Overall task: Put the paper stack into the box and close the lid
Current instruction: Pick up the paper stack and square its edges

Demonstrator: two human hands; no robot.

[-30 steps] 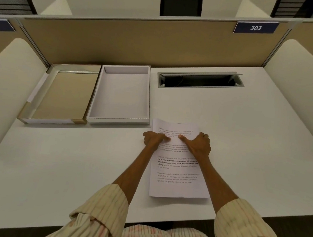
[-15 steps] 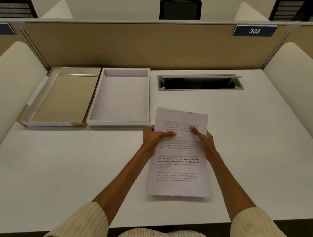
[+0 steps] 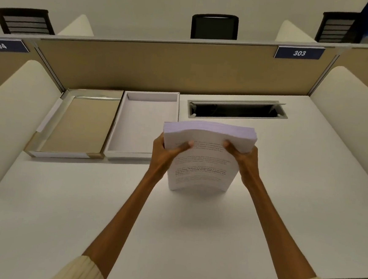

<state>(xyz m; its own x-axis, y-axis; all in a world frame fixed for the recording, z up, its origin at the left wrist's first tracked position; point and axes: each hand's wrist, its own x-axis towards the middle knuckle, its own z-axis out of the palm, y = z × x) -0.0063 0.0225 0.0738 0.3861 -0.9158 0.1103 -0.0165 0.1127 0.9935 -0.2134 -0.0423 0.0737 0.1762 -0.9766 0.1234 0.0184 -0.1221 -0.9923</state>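
A thick stack of printed white paper (image 3: 203,163) stands tilted up on its near edge above the desk middle, its far edge raised. My left hand (image 3: 166,153) grips its left side and my right hand (image 3: 243,159) its right side, thumbs on the top sheet. The empty white box (image 3: 144,125) lies open on the desk just left of the stack. Its lid (image 3: 78,126), brown inside with white rims, lies upturned beside the box on the left.
A tan partition (image 3: 173,68) closes the desk's far side. A cable slot (image 3: 236,109) is cut into the white desk (image 3: 306,193) behind the stack. Cream side panels (image 3: 15,115) flank the desk. Chairs stand beyond the partition.
The stack lay flat under both hands; they slid to its sides, gripped it and lifted its far end up off the desk.
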